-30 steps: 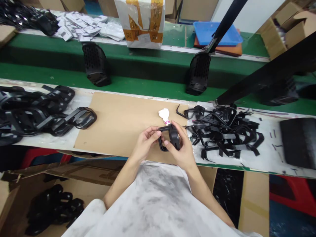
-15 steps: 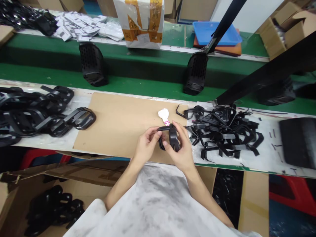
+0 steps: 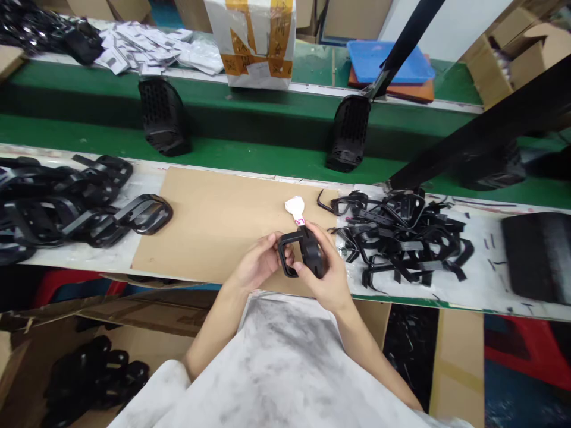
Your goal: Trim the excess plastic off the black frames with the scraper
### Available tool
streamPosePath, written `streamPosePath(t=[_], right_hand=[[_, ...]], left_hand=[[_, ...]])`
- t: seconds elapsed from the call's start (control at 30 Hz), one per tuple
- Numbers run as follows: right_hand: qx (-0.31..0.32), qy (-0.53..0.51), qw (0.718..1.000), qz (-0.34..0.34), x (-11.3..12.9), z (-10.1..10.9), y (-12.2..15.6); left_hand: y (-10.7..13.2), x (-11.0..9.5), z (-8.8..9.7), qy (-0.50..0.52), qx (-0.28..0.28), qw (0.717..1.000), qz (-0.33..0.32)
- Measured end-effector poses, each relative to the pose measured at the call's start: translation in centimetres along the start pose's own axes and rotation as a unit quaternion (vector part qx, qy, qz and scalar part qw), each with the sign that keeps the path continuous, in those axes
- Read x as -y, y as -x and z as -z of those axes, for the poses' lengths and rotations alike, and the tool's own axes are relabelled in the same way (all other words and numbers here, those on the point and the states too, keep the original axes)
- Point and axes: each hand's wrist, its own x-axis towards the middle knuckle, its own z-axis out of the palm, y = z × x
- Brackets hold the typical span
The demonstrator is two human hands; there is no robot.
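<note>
Both my hands grip one black plastic frame part [image 3: 300,252] just above the near edge of the brown cardboard sheet [image 3: 214,220]. My left hand [image 3: 257,263] pinches its left side, fingers curled. My right hand [image 3: 325,267] wraps round its right side, thumb on the front. A small white tube with pink lettering [image 3: 295,209] lies on the cardboard just behind the part. A heap of black frame parts [image 3: 401,238] lies right of my right hand.
Another heap of larger black frames [image 3: 66,202] covers the bench's left end. Two black perforated shells [image 3: 163,116] [image 3: 350,132] stand on the green conveyor [image 3: 250,151] behind. An open carton of black parts [image 3: 89,374] sits low left. A dark pad [image 3: 537,255] lies far right.
The black part has been turned in my hands and shifted slightly left; my left hand's fingers have slid lower along its left side. My view has drifted a little.
</note>
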Motion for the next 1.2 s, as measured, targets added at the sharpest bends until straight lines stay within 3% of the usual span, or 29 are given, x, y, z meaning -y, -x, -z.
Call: streamPosePath(t=[0.3,0.47,0.87,1.07,1.2], right_hand=[[0.015,-0.009,1.000,0.003,-0.2,0.3,-0.1],[0.013,-0.007,1.000,0.021,-0.4,0.2,-0.1],[0.019,-0.011,0.999,0.033,-0.8,-0.3,-0.2],[0.006,-0.040,0.999,-0.016,-1.0,-0.3,-0.7],[-0.015,-0.066,0.998,-0.016,-0.7,0.2,-1.6]], left_hand=[[0.0,0.3,0.3,0.051,0.008,0.996,0.067],[0.0,0.4,0.1,0.082,0.005,0.994,0.068],[0.1,0.2,-0.2,0.011,-0.009,1.000,-0.015],[-0.2,0.7,-0.8,0.010,-0.049,0.999,-0.021],[0.0,1.4,0.0,-0.104,-0.056,0.989,-0.086]])
